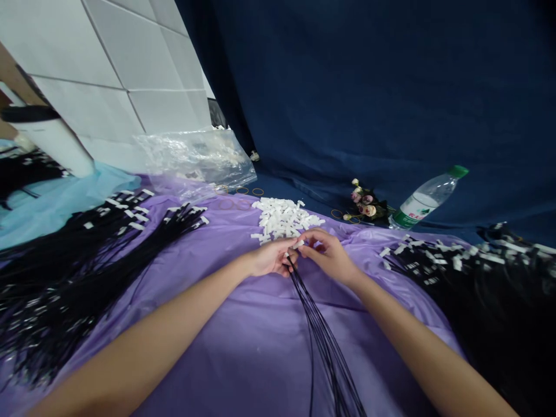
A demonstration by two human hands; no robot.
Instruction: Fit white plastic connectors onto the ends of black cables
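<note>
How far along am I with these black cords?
Partway, it seems. White-tipped already: left cords and right cords. In hand: a thin black bundle in the left hand, a white tab at the right hand. Remaining: the loose white pile.

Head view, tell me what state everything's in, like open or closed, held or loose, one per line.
Left hand, closed on black cords
Right hand, fingertips pinching a white piece
White pile, loose
Bottle, capped
Cup, lid on
Clear plastic bag, crumpled
Purple sheet, spread out, wrinkled
Blue curtain, hanging
</note>
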